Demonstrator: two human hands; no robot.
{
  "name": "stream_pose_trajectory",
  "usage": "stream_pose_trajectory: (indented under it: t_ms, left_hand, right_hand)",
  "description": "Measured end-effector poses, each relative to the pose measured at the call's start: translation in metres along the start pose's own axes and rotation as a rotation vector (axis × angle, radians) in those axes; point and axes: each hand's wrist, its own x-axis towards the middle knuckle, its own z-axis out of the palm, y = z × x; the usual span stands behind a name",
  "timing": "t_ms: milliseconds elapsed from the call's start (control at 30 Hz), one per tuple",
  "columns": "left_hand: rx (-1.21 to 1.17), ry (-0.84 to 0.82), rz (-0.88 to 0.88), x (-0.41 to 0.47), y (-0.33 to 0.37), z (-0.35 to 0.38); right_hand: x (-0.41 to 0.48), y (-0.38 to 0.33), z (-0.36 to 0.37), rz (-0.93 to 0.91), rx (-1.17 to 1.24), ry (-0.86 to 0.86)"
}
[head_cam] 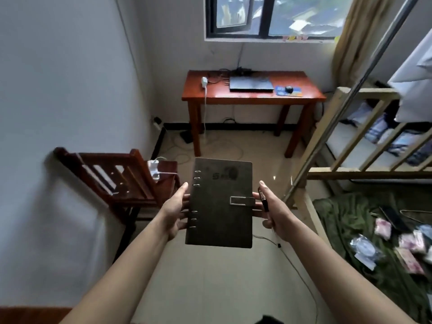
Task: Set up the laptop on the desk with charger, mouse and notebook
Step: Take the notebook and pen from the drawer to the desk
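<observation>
I hold a dark ring-bound notebook (pixel 221 204) flat in front of me, its clasp strap on the right edge. My left hand (pixel 176 210) supports its ringed left side from beneath. My right hand (pixel 272 211) grips the right edge and also holds a dark pen (pixel 263 198). Far ahead stands the red-brown desk (pixel 252 98) under the window. A closed dark laptop (pixel 251 84) lies on it, with a black mouse (pixel 289 89) on a blue pad (pixel 288 91) to its right. A white charger (pixel 204 82) sits at the desk's left, its cable hanging down.
A wooden chair (pixel 117 181) with white adapters on its seat stands at my left against the wall. A wooden bunk frame (pixel 350 141) and green bedding with packets fill the right. Cables and a power strip (pixel 157 122) lie on the tiled floor by the desk.
</observation>
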Motion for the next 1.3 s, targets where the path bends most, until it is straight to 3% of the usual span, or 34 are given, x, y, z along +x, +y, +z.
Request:
stream_pose_trajectory:
  t_ms: [233,500,867,1033,1300]
  left_hand:
    - [0.065,-0.138,-0.037,0.151,0.071,0.086]
    - [0.089,-0.166,-0.077,0.297,0.201,0.197]
    - [0.077,-0.121,-0.149,0.470,0.310,0.262]
    - [0.052,-0.164,-0.164,0.581,0.361,0.294]
    - [0.076,-0.279,-0.160,0.764,0.496,0.374]
  right_hand:
    - [0.127,-0.034,-0.089,0.011,0.127,0.165]
    - [0.279,-0.147,-0.195,0.004,0.217,0.118]
    - [0.474,-0.254,-0.270,0.019,0.298,0.123]
    - [0.580,-0.300,-0.304,0.102,0.346,0.127]
    - [0.734,-0.434,-0.379,0.080,0.355,0.272]
